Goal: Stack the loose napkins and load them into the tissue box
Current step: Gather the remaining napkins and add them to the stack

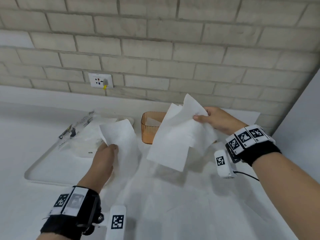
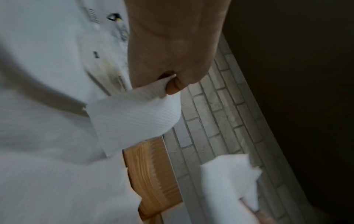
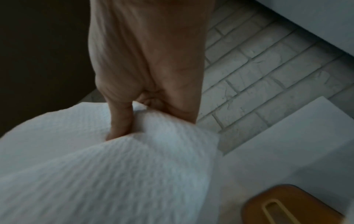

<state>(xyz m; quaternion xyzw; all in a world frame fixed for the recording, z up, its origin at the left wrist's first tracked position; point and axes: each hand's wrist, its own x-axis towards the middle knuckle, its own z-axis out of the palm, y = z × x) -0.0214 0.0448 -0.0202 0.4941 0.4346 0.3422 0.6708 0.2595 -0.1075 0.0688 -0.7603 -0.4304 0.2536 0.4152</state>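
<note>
My left hand (image 1: 108, 149) pinches the lower edge of one white napkin (image 1: 121, 135) and holds it up over the table; the pinch (image 2: 168, 84) shows close in the left wrist view. My right hand (image 1: 206, 116) grips a bunch of several white napkins (image 1: 178, 135) in the air, fingers curled over their top edge (image 3: 122, 121). Behind and between the two hands stands the orange see-through tissue box (image 1: 149, 129), open at the top, partly hidden by the bunch. Its brown slotted lid (image 3: 287, 207) lies on the table under my right wrist.
A white tray (image 1: 41, 163) at the left holds a clear plastic wrapper (image 1: 78, 130). More white paper (image 1: 155, 196) covers the table in front. A brick wall (image 1: 155, 49) with a socket (image 1: 100, 80) rises behind; a white panel (image 1: 303, 118) closes the right side.
</note>
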